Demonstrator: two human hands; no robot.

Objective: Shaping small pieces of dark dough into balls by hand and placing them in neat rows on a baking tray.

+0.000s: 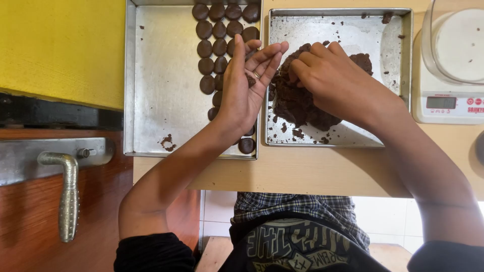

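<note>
A lump of dark brown dough [297, 103] lies in the right-hand metal tray [398, 60]. My right hand [333, 83] rests on top of the lump with its fingers curled into the dough, pinching at it. My left hand [247, 85] hovers over the inner edge of the left metal tray [156, 75], palm up and fingers spread; a ring sits on one finger and a few dough crumbs lie in the palm. Several flat round dough discs [212, 40] are laid in rows on the right part of the left tray, partly hidden under my left hand.
A white digital scale [448, 100] with a clear bowl on it stands at the far right. Both trays sit on a pale wooden tabletop [312, 171]. A yellow wall, a wooden door and its metal handle [68, 191] are at the left.
</note>
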